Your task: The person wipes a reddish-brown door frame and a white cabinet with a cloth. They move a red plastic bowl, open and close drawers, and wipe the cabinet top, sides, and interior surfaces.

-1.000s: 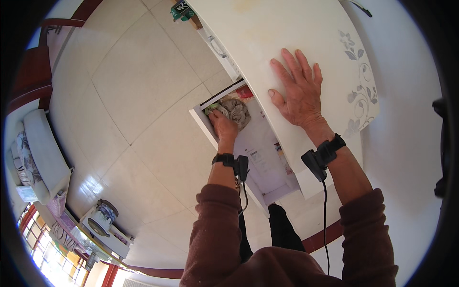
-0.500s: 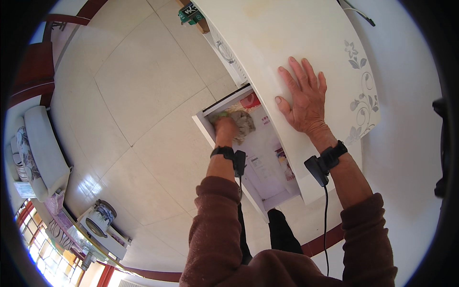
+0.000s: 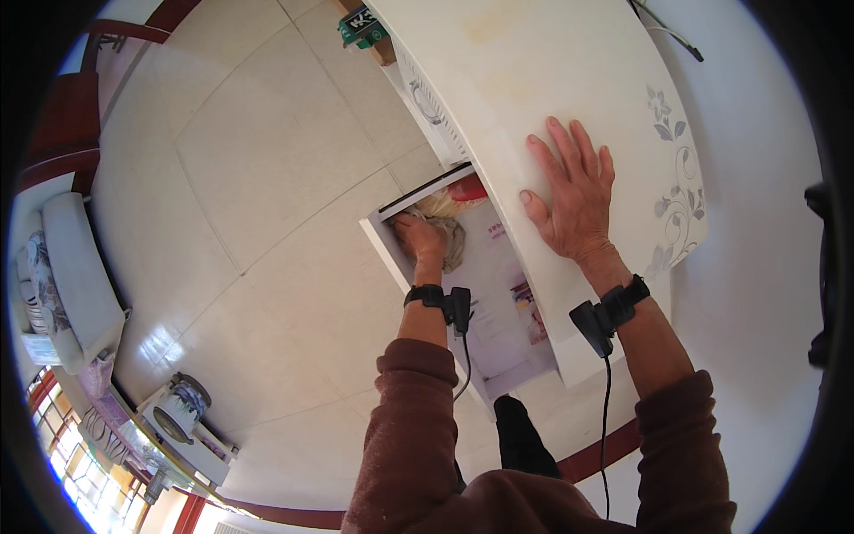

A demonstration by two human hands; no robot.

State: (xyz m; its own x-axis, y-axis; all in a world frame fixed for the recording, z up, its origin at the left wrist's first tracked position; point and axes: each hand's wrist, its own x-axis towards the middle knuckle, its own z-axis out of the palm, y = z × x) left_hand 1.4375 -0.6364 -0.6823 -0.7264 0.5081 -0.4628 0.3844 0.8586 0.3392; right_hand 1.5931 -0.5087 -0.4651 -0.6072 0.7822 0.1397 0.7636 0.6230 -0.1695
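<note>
My left hand (image 3: 422, 238) reaches down into the far left corner of a pulled-out white drawer (image 3: 507, 360). Its fingers are bent round a crumpled grey-beige cloth (image 3: 455, 242), which bunches out to the right of the hand. A red and yellowish packet (image 3: 466, 189) lies behind the cloth, along the drawer's far end. My right hand (image 3: 574, 200) rests flat on the white cabinet top (image 3: 543, 62), palm down with fingers spread, and holds nothing. Black devices are strapped round both wrists.
A printed picture (image 3: 531, 311) lies against the drawer's right side. Grey flower patterns (image 3: 680, 187) decorate the cabinet top's right edge. A green box (image 3: 362, 28) stands beyond the cabinet's far left. Tiled floor (image 3: 267, 178), a pale sofa (image 3: 80, 276) and a small white stand (image 3: 191, 445) are at left.
My left hand has shifted slightly in the drawer corner with the cloth, which is pulled closer under it. My right hand stays flat on the cabinet top. The view has shifted a little.
</note>
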